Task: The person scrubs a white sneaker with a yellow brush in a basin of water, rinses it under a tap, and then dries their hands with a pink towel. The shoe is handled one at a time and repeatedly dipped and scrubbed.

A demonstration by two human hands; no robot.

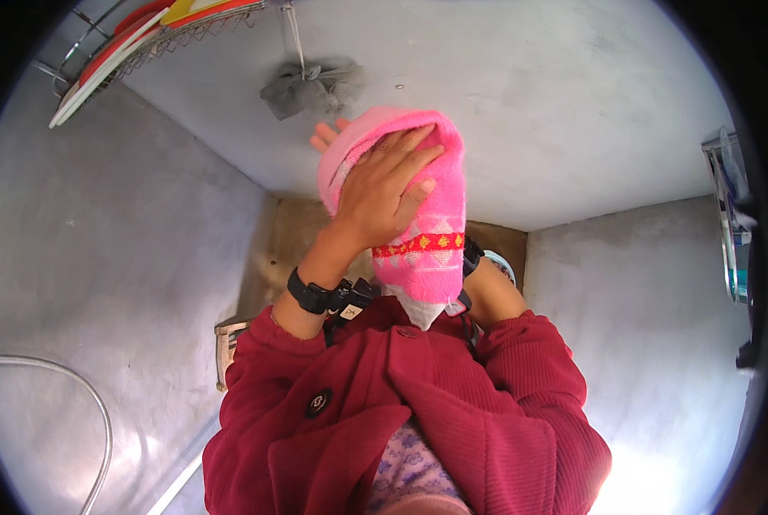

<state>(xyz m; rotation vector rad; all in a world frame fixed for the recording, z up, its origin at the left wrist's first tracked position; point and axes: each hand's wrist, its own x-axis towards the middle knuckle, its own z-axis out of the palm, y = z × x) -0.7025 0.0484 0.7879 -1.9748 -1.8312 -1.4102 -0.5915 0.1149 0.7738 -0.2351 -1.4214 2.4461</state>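
A pink terry towel (439, 193) with a red and yellow patterned band and a pale lower corner hangs in folds before my chest. My left hand (387, 183) lies flat on its upper part, back of the hand up, fingers stretched out and thumb apart. Behind the towel is my right hand (326, 134); only some fingertips show past the upper left fold, and its palm and thumb are hidden. The towel lies between the two hands. A black band is on each wrist.
A wire rack (184, 32) with red, yellow and white items is at the upper left. A grey bag (313, 87) hangs on the wall. At the right is a metal shelf (728, 225). A flexible hose (97, 399) curves at the lower left, near a wooden item (223, 357).
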